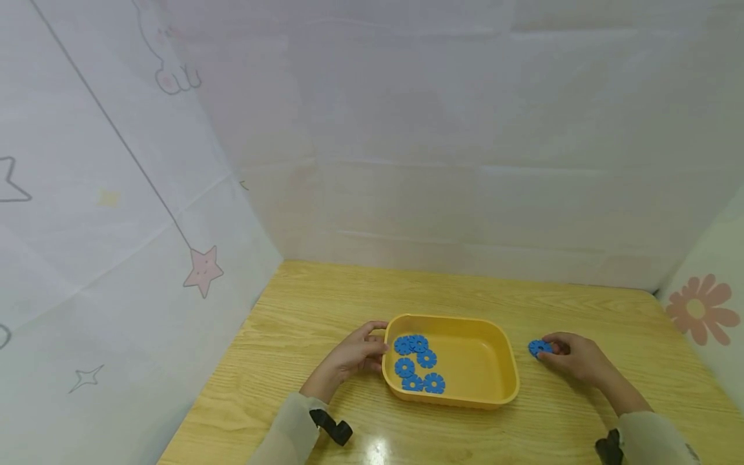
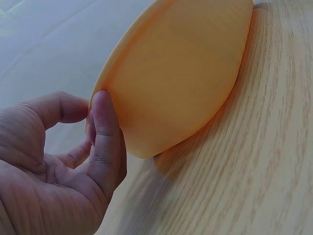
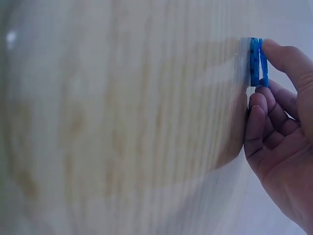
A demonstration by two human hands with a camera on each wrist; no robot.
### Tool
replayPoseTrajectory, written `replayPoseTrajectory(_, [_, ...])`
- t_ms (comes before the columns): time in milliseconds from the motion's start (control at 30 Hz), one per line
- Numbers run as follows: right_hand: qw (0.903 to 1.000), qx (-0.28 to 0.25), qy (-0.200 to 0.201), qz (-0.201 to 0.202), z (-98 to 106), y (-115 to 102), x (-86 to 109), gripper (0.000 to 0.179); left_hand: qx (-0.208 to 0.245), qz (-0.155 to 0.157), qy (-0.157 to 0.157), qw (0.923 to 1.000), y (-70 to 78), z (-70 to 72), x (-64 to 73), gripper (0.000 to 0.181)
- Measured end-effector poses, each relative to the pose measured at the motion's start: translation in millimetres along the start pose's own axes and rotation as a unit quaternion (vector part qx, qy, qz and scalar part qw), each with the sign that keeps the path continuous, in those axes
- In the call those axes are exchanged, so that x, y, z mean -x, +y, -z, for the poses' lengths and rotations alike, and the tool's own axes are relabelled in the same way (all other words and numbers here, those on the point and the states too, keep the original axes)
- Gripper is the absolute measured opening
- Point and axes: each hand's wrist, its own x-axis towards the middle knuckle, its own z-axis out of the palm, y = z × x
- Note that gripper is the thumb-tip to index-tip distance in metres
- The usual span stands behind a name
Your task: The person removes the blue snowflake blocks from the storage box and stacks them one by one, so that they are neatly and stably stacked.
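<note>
Tray [image 1: 473,368] of smooth yellow plastic, shallow and round-cornered, sits on the glossy, wood-grained table [image 1: 325,290]. My left hand [image 1: 353,352] grips its left end, thumb at the rim and bent fingers against the outer wall. Inside, bunched toward that end, I count 6 flat blue discs [image 1: 399,371], round with notched edges and a hole in the middle; some overlap. Near the tray's right side, my right hand [image 1: 583,358] pinches 1 blue disc [image 1: 533,349] of the same shape, tilted, just above the tabletop. My right wrist view shows a thicker blue piece [image 3: 254,61] beneath it; whether that is 1 disc or several, I cannot tell. Pale, creased sheeting [image 1: 465,129] rises behind.
</note>
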Motion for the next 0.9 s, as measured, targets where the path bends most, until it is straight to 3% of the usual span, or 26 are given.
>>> replayPoseTrajectory(733, [0.9999,-0.007,-0.01,0.0,1.7,-0.8,0.4,0.052,0.002,0.003,-0.003,1.0,-0.3,0.5,-0.3,0.058])
replayPoseTrajectory(900, [1.0,-0.005,0.006,0.005,1.3,-2.2,0.8,0.052,0.0,0.0,0.0,1.0,-0.3,0.2,0.1,0.057])
